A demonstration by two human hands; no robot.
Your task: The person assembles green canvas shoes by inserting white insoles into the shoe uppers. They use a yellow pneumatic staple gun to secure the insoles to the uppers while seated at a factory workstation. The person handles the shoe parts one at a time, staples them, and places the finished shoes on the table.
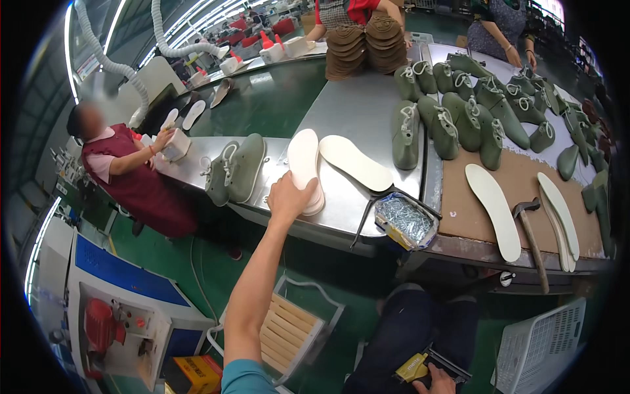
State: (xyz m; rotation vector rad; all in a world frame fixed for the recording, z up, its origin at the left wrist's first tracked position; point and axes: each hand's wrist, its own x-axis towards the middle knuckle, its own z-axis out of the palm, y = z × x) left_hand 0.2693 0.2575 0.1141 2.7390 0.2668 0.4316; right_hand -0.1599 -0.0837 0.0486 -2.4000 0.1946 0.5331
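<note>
My left hand (289, 198) reaches across to a small stack of cream insoles (303, 154), its thumb and fingers closed around the stack's near end. Low in the picture, my right hand (438, 382) rests over my lap, closed on a yellow and black staple gun (415, 368); part of that hand is cut off by the lower edge. Right of the stack, another insole (356, 162) lies slanted on the metal table. Green shoe lasts (247, 167) with laces stand to the left of my left hand.
An open box of metal staples (405, 220) sits at the table edge. On brown board lie a single insole (493, 211), paired insoles and a hammer (530, 240). Many green lasts (467, 121) stand behind. A co-worker (131, 164) works at left; a wooden-slatted stool (289, 335) stands below.
</note>
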